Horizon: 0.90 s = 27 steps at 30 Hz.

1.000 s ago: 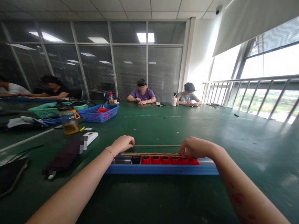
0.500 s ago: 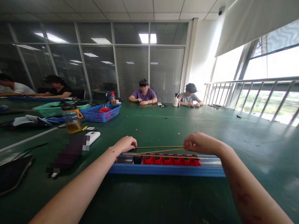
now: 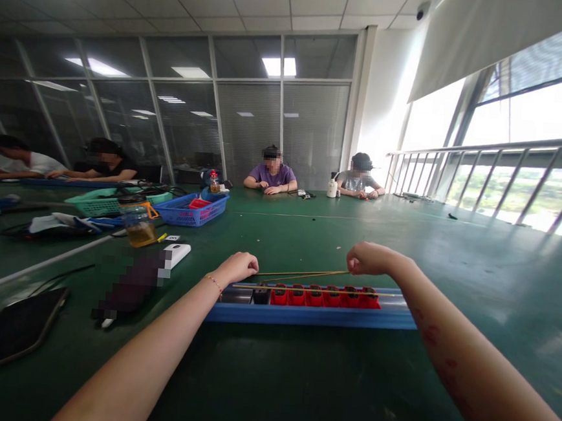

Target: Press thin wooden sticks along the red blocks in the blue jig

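Note:
A long blue tray (image 3: pixel 311 316) lies crosswise on the green table in front of me. In it a row of red holders (image 3: pixel 314 297) with dark pieces sits beside a black block (image 3: pixel 261 294). My left hand (image 3: pixel 240 267), with a beaded bracelet at the wrist, is closed at the tray's far left side on the end of a thin yellow cord (image 3: pixel 300 274). Beyond the tray's right part, my right hand (image 3: pixel 365 259) is raised, its fingers pinched on the cord's other end. Another stretch of cord (image 3: pixel 326 291) runs along the row.
On the left lie a tablet-like dark device (image 3: pixel 13 329), a white power bank (image 3: pixel 177 256) partly blurred out, a jar (image 3: pixel 138 224), a blue basket (image 3: pixel 193 211) and a green basket (image 3: pixel 94 203). Several people sit around the far table edges.
My right hand has drawn slightly, and the yellow strands now converge at its fingers. My left hand stays almost in place. The view has shifted a little.

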Each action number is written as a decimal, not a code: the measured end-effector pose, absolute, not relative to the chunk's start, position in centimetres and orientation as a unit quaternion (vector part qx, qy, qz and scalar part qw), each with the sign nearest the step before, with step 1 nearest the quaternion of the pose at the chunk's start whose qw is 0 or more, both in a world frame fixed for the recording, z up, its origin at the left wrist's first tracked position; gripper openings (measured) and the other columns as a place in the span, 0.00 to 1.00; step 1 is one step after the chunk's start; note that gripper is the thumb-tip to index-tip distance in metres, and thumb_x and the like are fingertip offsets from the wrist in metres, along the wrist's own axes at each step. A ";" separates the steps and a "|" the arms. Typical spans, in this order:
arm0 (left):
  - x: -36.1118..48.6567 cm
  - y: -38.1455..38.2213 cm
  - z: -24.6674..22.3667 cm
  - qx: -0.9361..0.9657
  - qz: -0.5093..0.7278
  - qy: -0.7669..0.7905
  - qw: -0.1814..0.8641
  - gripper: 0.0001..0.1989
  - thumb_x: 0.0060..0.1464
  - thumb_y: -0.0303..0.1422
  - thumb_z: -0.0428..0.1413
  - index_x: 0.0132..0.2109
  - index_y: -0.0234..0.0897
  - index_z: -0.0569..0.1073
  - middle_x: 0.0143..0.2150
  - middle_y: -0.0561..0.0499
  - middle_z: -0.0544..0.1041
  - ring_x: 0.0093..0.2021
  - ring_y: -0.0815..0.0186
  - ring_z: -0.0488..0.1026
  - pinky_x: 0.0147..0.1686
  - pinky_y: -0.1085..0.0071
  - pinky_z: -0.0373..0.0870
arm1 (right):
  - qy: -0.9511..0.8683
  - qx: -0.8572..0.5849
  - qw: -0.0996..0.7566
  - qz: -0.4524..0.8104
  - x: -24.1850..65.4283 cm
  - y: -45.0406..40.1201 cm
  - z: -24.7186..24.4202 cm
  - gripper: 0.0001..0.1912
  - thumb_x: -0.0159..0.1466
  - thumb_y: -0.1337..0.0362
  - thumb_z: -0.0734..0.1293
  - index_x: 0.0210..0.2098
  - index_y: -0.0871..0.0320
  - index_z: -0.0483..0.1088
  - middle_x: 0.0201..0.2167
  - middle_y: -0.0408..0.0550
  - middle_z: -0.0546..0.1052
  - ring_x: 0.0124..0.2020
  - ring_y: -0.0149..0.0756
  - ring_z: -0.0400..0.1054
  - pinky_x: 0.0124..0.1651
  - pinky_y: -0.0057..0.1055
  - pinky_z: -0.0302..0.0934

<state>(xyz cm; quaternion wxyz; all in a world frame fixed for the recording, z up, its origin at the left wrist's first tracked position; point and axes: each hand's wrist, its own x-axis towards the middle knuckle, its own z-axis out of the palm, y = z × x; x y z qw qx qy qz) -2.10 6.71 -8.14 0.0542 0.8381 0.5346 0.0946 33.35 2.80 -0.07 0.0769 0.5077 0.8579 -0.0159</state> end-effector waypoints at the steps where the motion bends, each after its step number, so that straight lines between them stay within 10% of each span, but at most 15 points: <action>1: -2.0 6.6 -8.1 0.836 0.098 0.537 0.052 0.12 0.51 0.39 0.49 0.33 0.39 0.74 0.33 0.52 0.77 0.34 0.67 0.73 0.33 0.75 0.64 | 0.854 0.511 0.094 -0.025 32.6 3.5 -0.5 0.10 0.50 0.67 0.64 0.32 0.57 0.73 0.30 0.46 0.77 0.30 0.34 0.70 0.32 0.26 0.59; 6: -2.0 6.3 -8.0 0.835 0.099 0.538 0.060 0.20 0.46 0.51 0.50 0.32 0.39 0.74 0.31 0.51 0.77 0.32 0.66 0.72 0.29 0.75 0.62 | 0.846 0.509 0.154 -0.036 28.8 5.9 -2.1 0.10 0.48 0.68 0.65 0.31 0.58 0.74 0.26 0.45 0.77 0.27 0.33 0.70 0.31 0.27 0.61; 13: -2.0 6.5 -8.1 0.841 0.083 0.533 0.048 0.10 0.47 0.41 0.54 0.33 0.41 0.74 0.33 0.52 0.77 0.35 0.67 0.72 0.33 0.76 0.65 | 0.845 0.509 0.165 0.007 25.4 7.0 -3.8 0.14 0.46 0.69 0.67 0.33 0.58 0.74 0.36 0.54 0.76 0.38 0.46 0.69 0.37 0.38 0.61; 27: -1.9 6.4 -8.2 0.842 0.083 0.532 0.022 0.07 0.49 0.33 0.52 0.34 0.41 0.74 0.35 0.52 0.76 0.37 0.66 0.72 0.35 0.74 0.64 | 0.899 0.426 0.066 -0.077 30.4 0.8 1.7 0.15 0.56 0.56 0.61 0.38 0.56 0.71 0.37 0.46 0.76 0.36 0.35 0.69 0.34 0.27 0.60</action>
